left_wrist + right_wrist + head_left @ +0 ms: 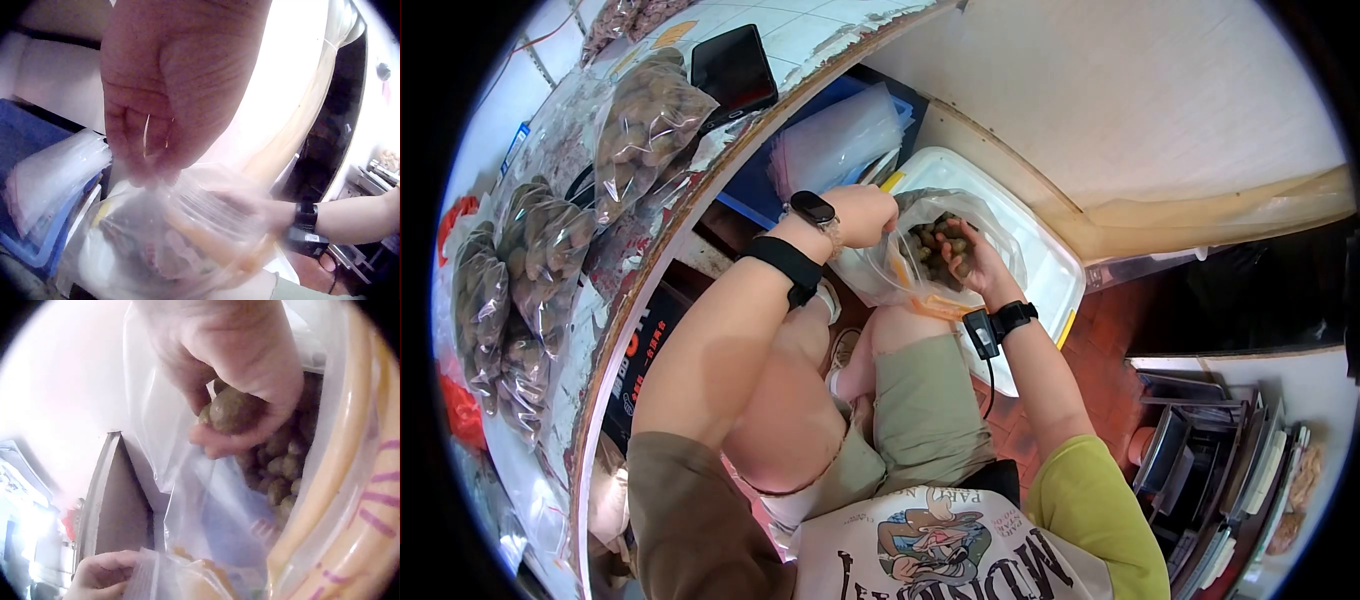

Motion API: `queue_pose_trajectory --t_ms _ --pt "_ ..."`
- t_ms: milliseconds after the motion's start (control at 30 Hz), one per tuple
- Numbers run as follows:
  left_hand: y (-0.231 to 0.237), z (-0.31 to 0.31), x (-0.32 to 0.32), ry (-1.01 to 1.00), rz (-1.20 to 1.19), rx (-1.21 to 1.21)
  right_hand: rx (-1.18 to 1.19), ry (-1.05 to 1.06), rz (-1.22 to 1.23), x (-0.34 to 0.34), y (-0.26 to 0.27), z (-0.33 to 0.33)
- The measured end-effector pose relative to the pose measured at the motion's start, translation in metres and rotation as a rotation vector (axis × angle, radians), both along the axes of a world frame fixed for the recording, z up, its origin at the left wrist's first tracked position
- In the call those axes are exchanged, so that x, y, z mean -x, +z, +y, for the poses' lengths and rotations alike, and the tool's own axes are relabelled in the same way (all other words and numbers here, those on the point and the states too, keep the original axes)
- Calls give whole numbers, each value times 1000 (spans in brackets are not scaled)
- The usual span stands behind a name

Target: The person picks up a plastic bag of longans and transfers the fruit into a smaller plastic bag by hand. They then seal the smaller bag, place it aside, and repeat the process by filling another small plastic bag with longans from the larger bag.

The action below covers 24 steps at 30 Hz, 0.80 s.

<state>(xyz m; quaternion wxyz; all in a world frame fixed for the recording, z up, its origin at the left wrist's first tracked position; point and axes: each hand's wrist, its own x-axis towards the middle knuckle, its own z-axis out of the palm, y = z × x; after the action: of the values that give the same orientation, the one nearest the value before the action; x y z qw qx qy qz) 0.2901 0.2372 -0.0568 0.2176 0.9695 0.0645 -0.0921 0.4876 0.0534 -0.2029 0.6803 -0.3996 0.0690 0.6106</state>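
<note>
My left hand [868, 215] pinches the rim of a clear plastic bag [125, 250] between thumb and fingers. My right hand [975, 262] is at the bag's mouth, palm up in the head view. Its fingers curl round several round brown-green nut-like pieces [237, 412]. More such pieces [284, 462] lie heaped below that hand, inside clear plastic. An orange plastic edge [337, 469] with purple-red marks runs beside the heap. Plastic blurs what lies low in the bag in the left wrist view.
A white tub [1040, 250] with yellow handles sits under the bag. To its left, a blue crate [745, 195] holds stacked clear bags [830, 140]. A counter alongside carries a phone [735, 75] and filled bags [645, 120]. Dark racks [1190, 450] stand at right.
</note>
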Motion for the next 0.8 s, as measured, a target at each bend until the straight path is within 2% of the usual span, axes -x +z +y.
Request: queue_pose_trajectory --t_ms 200,367,500,667,800 --pt "1 -1 -1 -3 14 -16 -26 18 -16 -3 -11 -2" --pt "3 -2 0 5 12 -6 -34 118 -31 9 11 -5" --pt "2 -2 0 11 7 5 -128 235 -22 22 42 -7" --pt "-6 0 -3 6 -15 50 -228 347 -18 57 109 1" --pt "8 -5 -3 7 18 0 -333 468 69 71 124 9"
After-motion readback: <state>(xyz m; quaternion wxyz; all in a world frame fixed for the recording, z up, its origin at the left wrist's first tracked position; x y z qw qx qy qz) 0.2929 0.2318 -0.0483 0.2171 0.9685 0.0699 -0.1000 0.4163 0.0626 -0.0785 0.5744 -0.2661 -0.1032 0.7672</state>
